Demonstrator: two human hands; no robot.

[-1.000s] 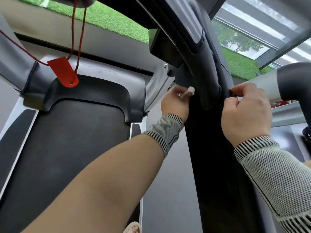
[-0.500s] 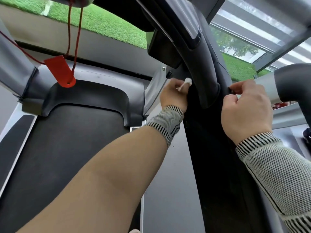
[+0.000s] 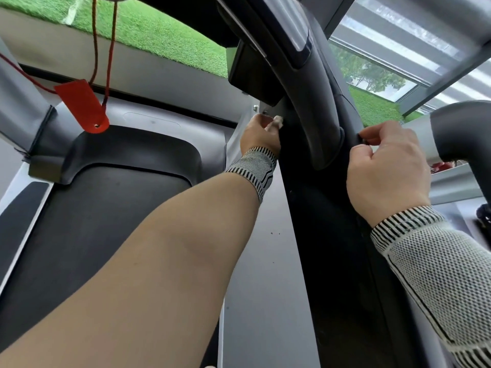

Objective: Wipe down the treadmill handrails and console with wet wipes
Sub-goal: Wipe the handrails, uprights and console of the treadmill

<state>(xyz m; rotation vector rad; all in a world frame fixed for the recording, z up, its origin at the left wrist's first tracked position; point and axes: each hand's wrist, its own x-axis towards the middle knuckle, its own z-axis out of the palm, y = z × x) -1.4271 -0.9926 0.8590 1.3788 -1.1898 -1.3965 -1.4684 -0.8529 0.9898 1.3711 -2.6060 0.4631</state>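
Note:
My left hand point(image 3: 259, 136) reaches up along the left side of the treadmill's black upright point(image 3: 326, 221) and pinches a small bunched white wet wipe point(image 3: 277, 120) against it, just under the console's underside point(image 3: 255, 70). My right hand point(image 3: 385, 166) is on the upright's right edge, fingers curled and pinching that edge. The curved black handrail point(image 3: 313, 96) runs down between my two hands. Most of the wipe is hidden inside my left fingers.
A red safety-key tag point(image 3: 82, 107) hangs on a red cord at the left above the black running belt point(image 3: 87, 221). A grey handrail tube point(image 3: 457, 128) juts in from the right. Green turf and a window lie beyond.
My left hand with the wipe has slid up the upright's left side, closer under the console. My right hand has stayed on the right edge.

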